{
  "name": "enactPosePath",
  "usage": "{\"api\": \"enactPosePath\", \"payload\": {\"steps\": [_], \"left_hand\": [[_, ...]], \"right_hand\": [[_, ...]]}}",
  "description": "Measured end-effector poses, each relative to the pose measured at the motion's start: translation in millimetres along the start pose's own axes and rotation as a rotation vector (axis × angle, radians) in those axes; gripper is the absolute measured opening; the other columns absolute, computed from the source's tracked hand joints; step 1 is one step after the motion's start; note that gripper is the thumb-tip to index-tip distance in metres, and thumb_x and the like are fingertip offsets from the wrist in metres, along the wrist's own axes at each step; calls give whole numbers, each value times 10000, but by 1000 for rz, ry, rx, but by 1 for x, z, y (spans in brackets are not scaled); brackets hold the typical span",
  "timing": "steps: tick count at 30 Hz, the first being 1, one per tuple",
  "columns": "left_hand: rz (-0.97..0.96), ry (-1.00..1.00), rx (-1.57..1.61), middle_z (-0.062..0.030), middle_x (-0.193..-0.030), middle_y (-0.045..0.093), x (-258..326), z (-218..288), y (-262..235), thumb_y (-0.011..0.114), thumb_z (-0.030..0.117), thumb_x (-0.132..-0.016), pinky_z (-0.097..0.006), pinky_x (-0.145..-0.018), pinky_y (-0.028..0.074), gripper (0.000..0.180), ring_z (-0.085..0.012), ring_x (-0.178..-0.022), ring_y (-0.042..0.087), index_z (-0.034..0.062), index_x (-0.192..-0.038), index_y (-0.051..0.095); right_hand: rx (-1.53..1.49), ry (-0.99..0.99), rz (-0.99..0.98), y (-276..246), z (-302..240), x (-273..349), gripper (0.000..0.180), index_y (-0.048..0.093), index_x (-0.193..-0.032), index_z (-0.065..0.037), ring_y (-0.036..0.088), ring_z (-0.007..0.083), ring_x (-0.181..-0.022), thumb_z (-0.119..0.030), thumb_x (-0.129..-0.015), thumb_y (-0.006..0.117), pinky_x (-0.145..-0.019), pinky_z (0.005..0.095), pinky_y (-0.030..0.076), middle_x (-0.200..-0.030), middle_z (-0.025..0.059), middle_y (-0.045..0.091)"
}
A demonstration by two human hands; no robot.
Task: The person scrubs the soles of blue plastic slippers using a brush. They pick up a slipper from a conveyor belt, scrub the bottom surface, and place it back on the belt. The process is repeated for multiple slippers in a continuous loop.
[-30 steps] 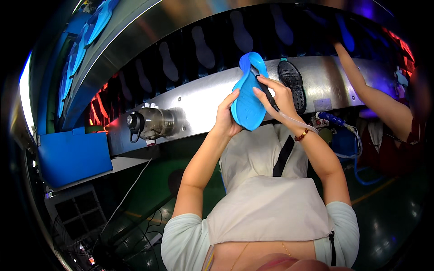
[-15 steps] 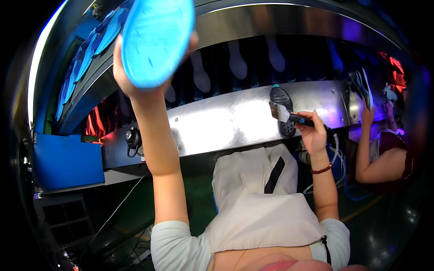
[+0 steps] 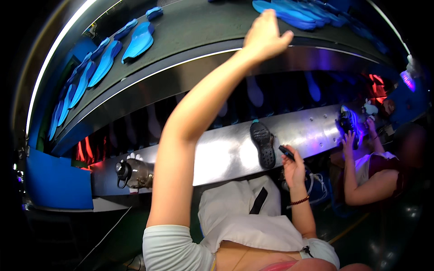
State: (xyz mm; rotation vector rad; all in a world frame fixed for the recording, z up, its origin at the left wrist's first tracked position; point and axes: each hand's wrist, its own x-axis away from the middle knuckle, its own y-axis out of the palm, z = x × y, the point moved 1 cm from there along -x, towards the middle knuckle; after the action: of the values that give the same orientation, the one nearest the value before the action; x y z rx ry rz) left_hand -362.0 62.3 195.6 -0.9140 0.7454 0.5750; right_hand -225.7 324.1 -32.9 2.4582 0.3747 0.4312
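Smoky bottle with black cap (image 3: 141,175) set on shiny metal ledge (image 3: 217,156), black ridged shoe sole (image 3: 262,144) laid mid-ledge, left hand (image 3: 266,38) stretched beyond ledge, thumb and fingers apart, near glossy blue insoles (image 3: 298,16), slim black handle (image 3: 285,152) clamped in right hand (image 3: 294,170) at ledge's near edge

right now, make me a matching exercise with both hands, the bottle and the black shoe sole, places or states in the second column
1. left hand
2. bottle
3. right hand
4. black shoe sole

A. toward the left end of the metal ledge
B. holding a black handle
C. on the ledge, just left of that handle
D. over the dark belt, near the blue soles

Pairs: 1-D, 2-A, 3-B, 4-C
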Motion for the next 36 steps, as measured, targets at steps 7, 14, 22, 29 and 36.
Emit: {"api": "enactPosePath", "payload": {"steps": [7, 14, 22, 29, 36], "left_hand": [[-221, 130, -282, -153, -1405, 233, -53, 4, 79, 509, 472, -779, -454, -1036, 181, 743, -340, -1282, 224, 123, -1371, 225], [35, 341, -623, -88, -793, 639, -46, 8, 41, 503, 450, -807, -339, -664, 433, 378, -252, -815, 559, 106, -822, 659], [447, -323, 284, -120, -917, 601, 117, 0, -166, 527, 218, -828, -341, -760, 460, 236, -244, -874, 581, 7, -926, 571], [385, -762, 1163, -160, -1113, 532, 302, -29, -174, 513, 262, -815, -449, -871, 432, 455, -289, -1029, 524, -55, -1137, 460], [-144, -1342, 1769, -225, -1168, 478, 409, 3, -59, 587, 317, -726, -477, -944, 382, 710, -359, -1061, 506, -50, -1270, 318]], "right_hand": [[194, -70, 59, -26, -4, 11, 275, 525, -1073, 44, 573, 159, -791, 41, -799, 545, -691, 230, 468, -998, 134, 585], [134, 15, -39, -4, -11, 3, 213, 561, -998, 34, 579, 164, -845, 38, -785, 564, -736, 249, 468, -951, 114, 606], [62, 28, 71, -11, -6, -8, 190, 575, -979, 54, 570, 172, -855, 8, -795, 567, -765, 260, 460, -936, 112, 598], [117, -14, 44, -8, -10, -21, 206, 575, -977, 67, 565, 164, -846, -16, -789, 583, -768, 246, 454, -930, 108, 597], [240, -1, -184, 45, -11, -10, 219, 585, -978, 62, 573, 142, -827, -21, -775, 600, -772, 243, 451, -898, 103, 614]]}}
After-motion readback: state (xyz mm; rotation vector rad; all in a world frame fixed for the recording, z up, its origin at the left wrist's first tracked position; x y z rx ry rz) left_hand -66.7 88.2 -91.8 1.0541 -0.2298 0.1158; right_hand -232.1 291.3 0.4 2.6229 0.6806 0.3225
